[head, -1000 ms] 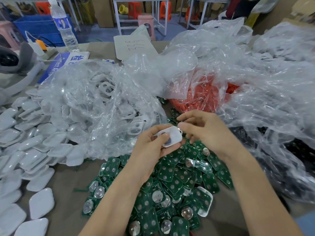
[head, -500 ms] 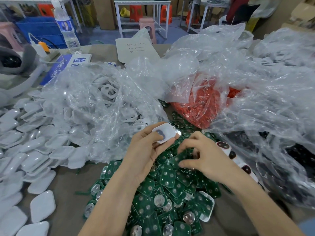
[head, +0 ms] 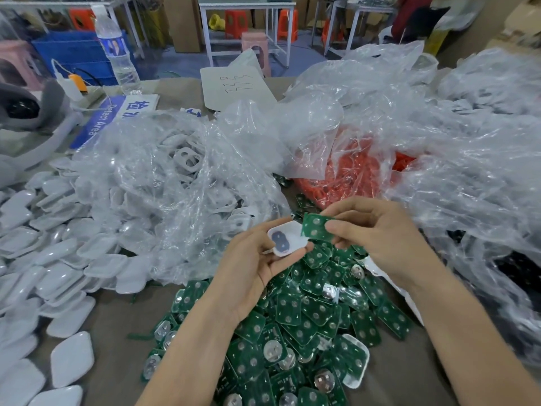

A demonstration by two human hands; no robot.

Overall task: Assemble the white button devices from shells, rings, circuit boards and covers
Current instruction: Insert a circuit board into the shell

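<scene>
My left hand holds a white shell with its hollow side up; a dark ring shape shows inside it. My right hand pinches a green circuit board just right of the shell, its edge touching the shell's rim. Below both hands lies a heap of green circuit boards, with a loose white shell on its lower right. Finished white devices are spread over the table's left side.
A clear bag of white shells lies behind my left hand. A bag of orange rings sits behind my right hand. More crumpled plastic bags fill the right side. A water bottle stands far left.
My right hand dipped into the board heap, then rose with one green board and brought it to the shell. The left hand kept hold of the shell.
</scene>
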